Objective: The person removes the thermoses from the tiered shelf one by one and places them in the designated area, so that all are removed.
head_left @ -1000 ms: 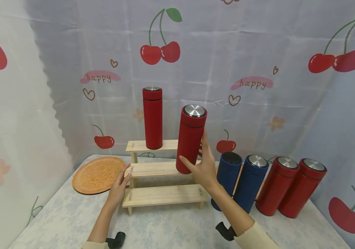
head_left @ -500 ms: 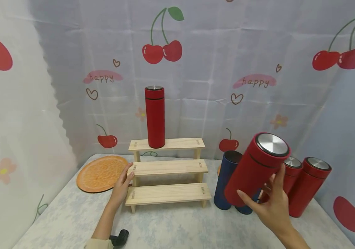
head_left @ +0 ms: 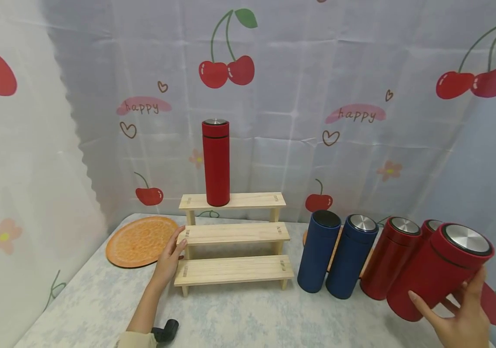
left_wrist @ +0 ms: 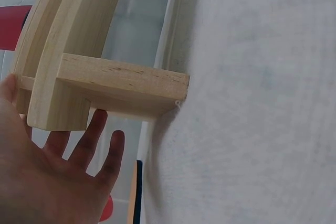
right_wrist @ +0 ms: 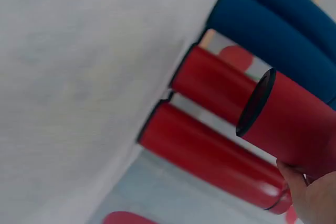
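At the right of the head view my right hand (head_left: 462, 314) grips a red thermos flask (head_left: 432, 275) with a silver lid, tilted. The right wrist view shows its dark base clear of the table. Just behind it, one red flask (head_left: 428, 228) is mostly hidden; another red flask (head_left: 389, 263) stands beside it. My left hand (head_left: 167, 261) touches the left end of a three-tier wooden stand (head_left: 234, 233) at the middle shelf. In the left wrist view its fingers (left_wrist: 113, 156) are spread and fairly straight. A tall red flask (head_left: 216, 166) stands on the top shelf.
Two blue flasks (head_left: 318, 251) stand between the wooden stand and the red flasks. An orange round mat (head_left: 141, 241) lies at the back left. Part of another orange thing shows behind the blue flasks. A cherry-print cloth (head_left: 274, 121) hangs behind the pale table (head_left: 230, 319).
My right hand has carried the red flask from above the stand, across the blue flasks, to the far right, in front of the rear red flask. My left hand stays at the stand.
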The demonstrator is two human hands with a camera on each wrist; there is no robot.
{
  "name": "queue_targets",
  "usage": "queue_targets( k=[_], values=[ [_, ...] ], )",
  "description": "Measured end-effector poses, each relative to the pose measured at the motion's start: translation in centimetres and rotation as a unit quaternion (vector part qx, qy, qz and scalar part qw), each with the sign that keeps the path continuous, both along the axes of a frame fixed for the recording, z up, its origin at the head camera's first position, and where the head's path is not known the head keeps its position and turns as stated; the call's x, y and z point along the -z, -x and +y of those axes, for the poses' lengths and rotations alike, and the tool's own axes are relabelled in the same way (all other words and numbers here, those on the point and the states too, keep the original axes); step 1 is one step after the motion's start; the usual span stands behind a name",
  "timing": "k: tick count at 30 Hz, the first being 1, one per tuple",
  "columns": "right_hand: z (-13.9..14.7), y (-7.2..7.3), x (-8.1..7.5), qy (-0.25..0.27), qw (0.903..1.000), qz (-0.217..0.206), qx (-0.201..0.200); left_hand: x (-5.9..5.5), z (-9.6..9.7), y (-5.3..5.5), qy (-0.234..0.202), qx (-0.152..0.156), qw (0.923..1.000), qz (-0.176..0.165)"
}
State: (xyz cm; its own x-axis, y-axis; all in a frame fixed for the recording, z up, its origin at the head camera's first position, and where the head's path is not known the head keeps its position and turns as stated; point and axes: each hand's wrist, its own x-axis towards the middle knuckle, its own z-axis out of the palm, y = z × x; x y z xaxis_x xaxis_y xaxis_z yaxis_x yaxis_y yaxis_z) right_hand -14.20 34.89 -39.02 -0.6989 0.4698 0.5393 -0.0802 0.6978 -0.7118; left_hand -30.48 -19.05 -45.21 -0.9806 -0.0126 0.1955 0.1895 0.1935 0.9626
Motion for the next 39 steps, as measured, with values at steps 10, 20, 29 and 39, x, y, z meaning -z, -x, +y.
queue_targets(
  k=[10, 20, 29, 39],
  values=[
    [3.3, 1.1, 3.4, -0.003, 0.9992, -0.035, -0.019, -1.2, 0.5, -1.3, 0.001, 0.002, 1.0, 0.007],
    [4.4, 2.0, 5.6, 0.017, 0.9923, -0.078, -0.094, -1.2, 0.4, -1.2, -0.001, 0.001, 1.0, 0.006],
    [4.5, 2.3, 6.1, 0.058, 0.9927, -0.079, -0.07, -1.1, 0.4, -0.9, -0.003, -0.001, 1.0, 0.0],
    [3.8, 2.1, 4.7, 0.073, 0.9954, -0.052, -0.032, 1.4, -0.3, 1.0, 0.011, -0.017, 0.9996, 0.019]
  ],
)
